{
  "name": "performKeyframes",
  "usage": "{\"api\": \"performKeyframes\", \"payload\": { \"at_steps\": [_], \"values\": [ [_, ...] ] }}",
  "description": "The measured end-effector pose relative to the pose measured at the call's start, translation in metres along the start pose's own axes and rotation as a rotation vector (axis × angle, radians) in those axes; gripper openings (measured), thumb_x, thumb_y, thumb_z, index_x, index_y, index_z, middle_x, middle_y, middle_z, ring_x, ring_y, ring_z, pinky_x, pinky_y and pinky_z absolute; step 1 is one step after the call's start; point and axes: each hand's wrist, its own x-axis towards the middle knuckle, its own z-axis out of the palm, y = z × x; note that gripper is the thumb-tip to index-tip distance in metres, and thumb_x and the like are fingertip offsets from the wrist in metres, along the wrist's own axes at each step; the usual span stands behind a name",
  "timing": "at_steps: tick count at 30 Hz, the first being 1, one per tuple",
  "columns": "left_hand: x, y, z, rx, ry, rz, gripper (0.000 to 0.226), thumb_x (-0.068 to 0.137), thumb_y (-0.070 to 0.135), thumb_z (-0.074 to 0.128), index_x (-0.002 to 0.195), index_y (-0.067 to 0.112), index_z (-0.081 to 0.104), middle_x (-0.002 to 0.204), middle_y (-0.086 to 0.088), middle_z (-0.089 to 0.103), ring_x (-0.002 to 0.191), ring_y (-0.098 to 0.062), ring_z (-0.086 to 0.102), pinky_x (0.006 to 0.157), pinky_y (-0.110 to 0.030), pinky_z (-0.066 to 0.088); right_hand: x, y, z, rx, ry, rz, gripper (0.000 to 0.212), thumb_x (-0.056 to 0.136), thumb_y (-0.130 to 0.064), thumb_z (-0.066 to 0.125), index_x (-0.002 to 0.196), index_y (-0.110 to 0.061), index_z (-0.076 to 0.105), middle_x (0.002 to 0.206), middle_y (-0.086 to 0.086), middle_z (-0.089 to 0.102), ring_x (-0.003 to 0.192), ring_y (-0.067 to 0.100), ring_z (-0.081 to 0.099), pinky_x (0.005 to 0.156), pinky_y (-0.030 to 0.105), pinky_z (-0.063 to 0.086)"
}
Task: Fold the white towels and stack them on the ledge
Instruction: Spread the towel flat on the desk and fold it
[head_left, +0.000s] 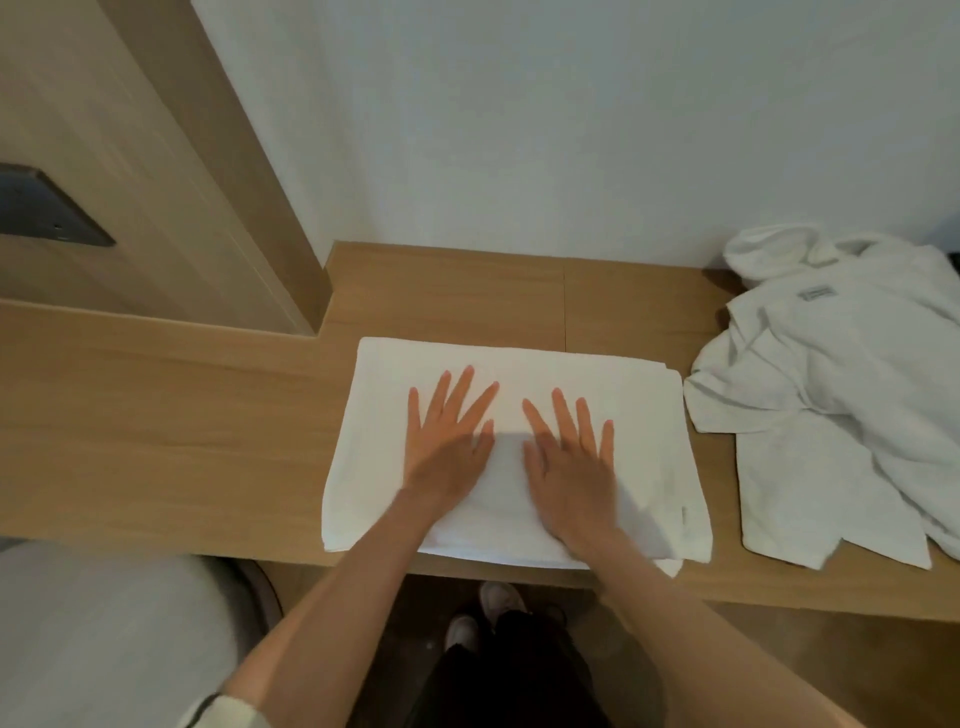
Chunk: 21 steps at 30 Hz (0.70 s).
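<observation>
Evidently the step: smoothing a fold. The folded towel (639, 415) lay as a flat rectangle on the wooden ledge (156, 415), its near edge hanging slightly over the front lip.
Left hand: the left hand (447, 431) rested palm down on the towel's middle, fingers straight and spread, gripping nothing.
Right hand: the right hand (566, 452) lay the same way, flat and splayed, just beside the left but not touching it, with a strip of cloth between.
Why both palms: spread fingers cover more cloth, so I judged the person was pressing the layers flat and setting the crease before another fold.
Towel's place: at the middle of the ledge, apart from the wall (519, 130) and separated from the pile by a narrow strip of wood.
Unfolded pile: crumpled white towels (831, 389) sat at the right end of the ledge near the wall, a small grey label (815, 293) showing. Part ran out of view, so how many could not be told.
Progress: early, by my reading, with one towel partly folded, no stack begun and the pile not yet folded.
Next move: probably another fold, then setting it aside on the ledge to the left.
Risk: the overhanging edge could drag the layers askew once the pressure came off.
Below: the person's pale shoes (462, 631) stood under the ledge.
</observation>
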Motion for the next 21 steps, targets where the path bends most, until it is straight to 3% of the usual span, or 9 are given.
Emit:
{"api": "performKeyframes", "payload": {
  "at_steps": [4, 7, 10, 13, 15, 18, 21],
  "values": [
    [0.000, -0.047, -0.005, -0.042, 0.064, -0.152, 0.052, 0.098, 0.043, 0.017, 0.149, 0.042, 0.008, 0.160, 0.007, -0.004, 0.147, -0.014, -0.009, 0.119, -0.035, -0.008, -0.013, 0.045, -0.005, -0.001, 0.079, 0.087, 0.052, 0.098, -0.054, 0.011, 0.149, -0.044, 0.005, 0.159, -0.008, -0.004, 0.147, 0.020, -0.007, 0.118, 0.044, -0.008],
    [-0.004, -0.058, -0.011, -0.040, 0.079, -0.152, 0.056, 0.095, 0.044, 0.010, 0.150, 0.037, 0.009, 0.160, 0.001, -0.003, 0.146, -0.013, -0.008, 0.119, -0.030, -0.007, -0.019, 0.060, -0.012, 0.002, 0.086, 0.187, 0.053, 0.098, -0.051, 0.016, 0.150, -0.041, 0.008, 0.160, -0.002, 0.001, 0.147, 0.022, -0.003, 0.118, 0.046, -0.005],
    [-0.007, -0.055, -0.014, -0.044, 0.066, -0.159, 0.052, 0.100, 0.038, 0.016, 0.151, 0.035, 0.007, 0.160, -0.002, -0.006, 0.146, -0.015, -0.011, 0.119, -0.032, -0.006, -0.022, 0.065, -0.016, -0.002, 0.043, 0.246, 0.056, 0.096, -0.051, 0.014, 0.150, -0.040, 0.002, 0.160, -0.003, -0.004, 0.147, 0.023, -0.006, 0.117, 0.048, -0.001],
    [-0.007, -0.051, -0.024, -0.102, 0.045, -0.144, 0.052, 0.102, 0.033, 0.019, 0.152, 0.032, 0.007, 0.160, -0.003, -0.010, 0.146, -0.016, -0.015, 0.118, -0.033, -0.010, -0.020, 0.067, -0.022, 0.054, -0.026, 0.243, 0.054, 0.098, -0.049, 0.016, 0.149, -0.040, 0.001, 0.159, -0.005, -0.010, 0.146, 0.021, -0.012, 0.117, 0.049, -0.003],
    [-0.009, -0.047, -0.031, -0.146, 0.102, -0.165, 0.052, 0.102, 0.031, 0.023, 0.152, 0.029, 0.011, 0.159, -0.006, -0.010, 0.146, -0.020, -0.014, 0.117, -0.036, -0.012, -0.016, 0.067, -0.031, 0.095, -0.051, 0.241, 0.052, 0.100, -0.044, 0.024, 0.150, -0.036, 0.011, 0.160, -0.003, -0.007, 0.147, 0.023, -0.010, 0.118, 0.048, -0.003],
    [-0.010, -0.046, -0.041, -0.239, 0.174, -0.287, 0.055, 0.100, 0.028, 0.036, 0.151, 0.025, 0.016, 0.159, -0.011, -0.007, 0.146, -0.028, -0.009, 0.117, -0.047, -0.004, -0.005, 0.064, -0.047, 0.083, -0.030, 0.193, 0.051, 0.099, -0.034, 0.036, 0.148, -0.025, 0.024, 0.160, 0.003, 0.003, 0.147, 0.025, -0.002, 0.119, 0.046, 0.003],
    [0.010, -0.054, -0.053, -0.184, 0.128, -0.209, 0.057, 0.099, 0.024, 0.042, 0.151, 0.022, 0.018, 0.160, -0.009, 0.003, 0.146, -0.030, 0.001, 0.116, -0.050, 0.001, 0.019, 0.056, -0.060, 0.044, -0.095, 0.082, 0.055, 0.097, -0.020, 0.041, 0.148, -0.020, 0.022, 0.159, 0.005, 0.007, 0.147, 0.025, 0.002, 0.118, 0.047, 0.004]
  ]
}}
